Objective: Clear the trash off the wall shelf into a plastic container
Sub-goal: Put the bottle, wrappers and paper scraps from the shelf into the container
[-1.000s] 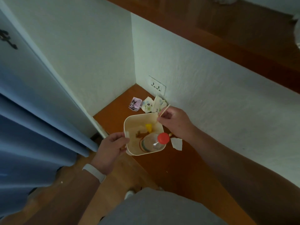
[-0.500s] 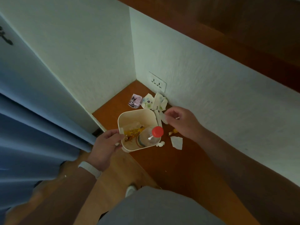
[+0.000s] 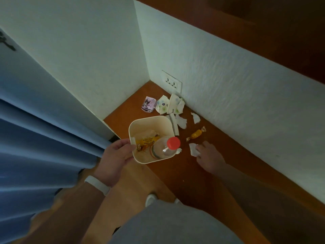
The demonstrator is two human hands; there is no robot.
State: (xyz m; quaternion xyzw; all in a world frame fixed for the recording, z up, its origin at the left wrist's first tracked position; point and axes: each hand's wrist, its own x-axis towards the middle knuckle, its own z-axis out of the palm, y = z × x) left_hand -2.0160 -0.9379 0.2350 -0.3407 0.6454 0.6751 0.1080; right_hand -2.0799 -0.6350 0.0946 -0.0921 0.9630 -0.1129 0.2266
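Note:
My left hand [image 3: 116,155] grips the near-left rim of a cream plastic container [image 3: 149,123] held at the front edge of the brown wall shelf [image 3: 202,176]. Inside lie a clear bottle with a red cap [image 3: 173,143], a yellow wrapper [image 3: 146,140] and paper. My right hand [image 3: 210,156] rests on the shelf, fingertips pinching a white paper scrap [image 3: 193,149]. A gold-wrapped candy [image 3: 196,133] lies just beyond it. More torn paper [image 3: 181,121] and a flowered crumpled wrapper [image 3: 168,104] sit by the wall, with a purple cartoon wrapper [image 3: 149,104] in the corner.
White walls close the shelf at the back and left, with a power socket [image 3: 172,82] low on the back wall. A blue curtain [image 3: 44,138] hangs at left. A wooden floor and my shoe [image 3: 151,199] show below the shelf edge.
My right hand dropped a thin stick into the container, then moved down and right onto the white scrap. The container shifted slightly left.

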